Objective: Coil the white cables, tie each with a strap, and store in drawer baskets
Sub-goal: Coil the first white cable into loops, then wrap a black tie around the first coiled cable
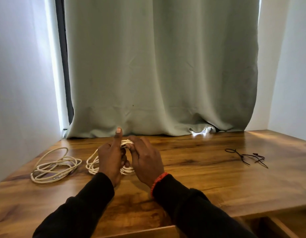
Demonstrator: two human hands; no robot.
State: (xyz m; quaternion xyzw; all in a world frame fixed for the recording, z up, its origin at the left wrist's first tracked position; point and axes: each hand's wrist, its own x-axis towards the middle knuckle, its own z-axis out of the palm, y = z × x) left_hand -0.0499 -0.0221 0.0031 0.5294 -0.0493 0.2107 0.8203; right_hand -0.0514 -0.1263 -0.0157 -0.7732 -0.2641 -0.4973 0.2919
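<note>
Two white cables are being dealt with on the wooden table (200, 169), and neither is seen tied yet. One cable coil (92, 164) is being held near the table's middle: the left hand (111, 158) is being kept curled round its loops with the thumb raised, while the right hand (145, 158) is being used to pinch the top strands. Its loops are being stood roughly upright, with the long axis running from the table up toward the curtain (157, 66). A second cable (54, 165) is lying flat in loose loops to the left, its long axis running left to right. The black straps (246, 157) are lying untouched, well apart on the right. Tying and storing are judged to be remaining; no baskets are being shown.
</note>
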